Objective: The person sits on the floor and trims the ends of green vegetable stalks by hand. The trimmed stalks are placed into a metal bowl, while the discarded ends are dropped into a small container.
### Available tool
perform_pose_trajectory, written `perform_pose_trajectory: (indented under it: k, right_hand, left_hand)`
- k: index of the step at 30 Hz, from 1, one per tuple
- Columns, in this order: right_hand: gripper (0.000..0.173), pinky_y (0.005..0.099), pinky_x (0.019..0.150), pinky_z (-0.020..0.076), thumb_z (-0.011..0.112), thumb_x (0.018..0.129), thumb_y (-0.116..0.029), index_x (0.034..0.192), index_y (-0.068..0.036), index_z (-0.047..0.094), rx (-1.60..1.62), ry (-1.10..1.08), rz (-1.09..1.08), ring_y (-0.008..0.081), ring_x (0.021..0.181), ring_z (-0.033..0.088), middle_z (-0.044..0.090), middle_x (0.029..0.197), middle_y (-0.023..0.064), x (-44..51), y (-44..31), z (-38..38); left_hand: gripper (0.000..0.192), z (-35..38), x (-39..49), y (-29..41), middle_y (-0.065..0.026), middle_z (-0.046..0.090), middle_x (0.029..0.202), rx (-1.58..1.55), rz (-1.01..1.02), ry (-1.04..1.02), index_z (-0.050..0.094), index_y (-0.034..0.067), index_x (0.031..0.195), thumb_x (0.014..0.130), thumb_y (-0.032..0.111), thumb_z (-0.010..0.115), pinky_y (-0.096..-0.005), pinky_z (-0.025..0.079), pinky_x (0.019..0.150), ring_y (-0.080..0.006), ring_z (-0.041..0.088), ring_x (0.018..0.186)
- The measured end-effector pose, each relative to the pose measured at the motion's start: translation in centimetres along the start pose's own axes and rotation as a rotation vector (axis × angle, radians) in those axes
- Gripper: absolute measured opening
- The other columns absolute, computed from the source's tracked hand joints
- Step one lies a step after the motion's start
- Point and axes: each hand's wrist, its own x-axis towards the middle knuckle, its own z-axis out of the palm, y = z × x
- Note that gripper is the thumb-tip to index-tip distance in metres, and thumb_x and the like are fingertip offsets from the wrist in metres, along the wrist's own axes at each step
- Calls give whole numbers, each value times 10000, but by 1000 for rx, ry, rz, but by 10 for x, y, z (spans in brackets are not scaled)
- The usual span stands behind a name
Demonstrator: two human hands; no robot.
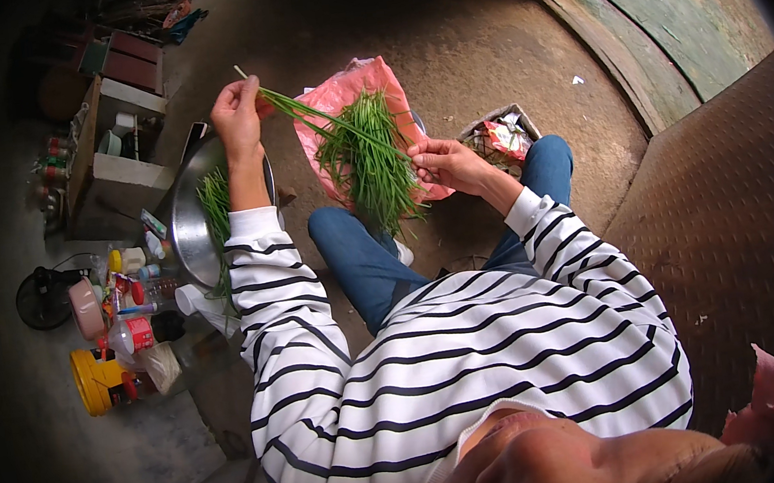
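My left hand (238,119) pinches a few garlic chive stalks (304,110) near their pale base, which sticks up past the thumb. The stalks slant down to the right across a pile of cut-looking green chives (370,157). At their leafy end is my right hand (446,163), its thumb and forefinger closed on the tips. Beneath the pile a pink plastic bag (389,87) lies spread, partly over a rounded rim. Under my left forearm, a large steel basin (194,231) holds more chives (214,197), partly hidden by the sleeve.
Beyond my left knee (359,252) stand the basin and a cluttered surface with bottles (133,335), a pink bowl (84,308) and a yellow bucket (92,382). A box of wrappers (510,131) sits by my right knee (549,155). A patterned metal door (715,233) is at right.
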Motion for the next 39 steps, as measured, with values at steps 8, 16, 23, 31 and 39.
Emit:
perform_pose_trajectory:
  k: [8,16,23,31,39]
  right_hand:
    - [155,213,729,509,617,943,-86,1094,-50,613,22,28,41,90,786,601,623,906,0,-11,11,-10]
    - [165,228,735,512,608,938,-57,1101,-30,598,79,21,39,100,789,606,627,919,22,-20,19,-24]
    - [172,233,738,512,610,928,-45,1097,-18,591,58,93,25,113,812,608,628,941,37,-27,23,-43]
    - [168,210,669,501,629,922,-98,1083,-52,629,-168,365,54,107,777,620,629,880,-4,-34,41,-128]
    - [150,214,606,495,612,903,-86,1049,-67,638,-224,496,109,99,720,615,628,851,-2,-26,64,-192]
  left_hand:
    - [111,-21,-1,16,17,636,782,1,-12,67,624,97,885,895,176,701,-254,537,603,-92,617,673]
    - [125,-31,-6,31,2,636,766,2,26,126,610,65,892,910,167,680,-246,515,573,-90,608,646]
    - [132,-51,-15,50,1,629,780,-21,83,181,609,63,901,913,173,679,-248,521,586,-94,611,662]
    - [73,-143,-51,139,-8,656,849,-142,129,128,635,77,963,929,140,647,-249,535,632,-107,628,726]
    - [121,-259,-25,95,14,630,779,337,-254,217,662,91,920,879,195,709,-221,481,522,-75,587,639]
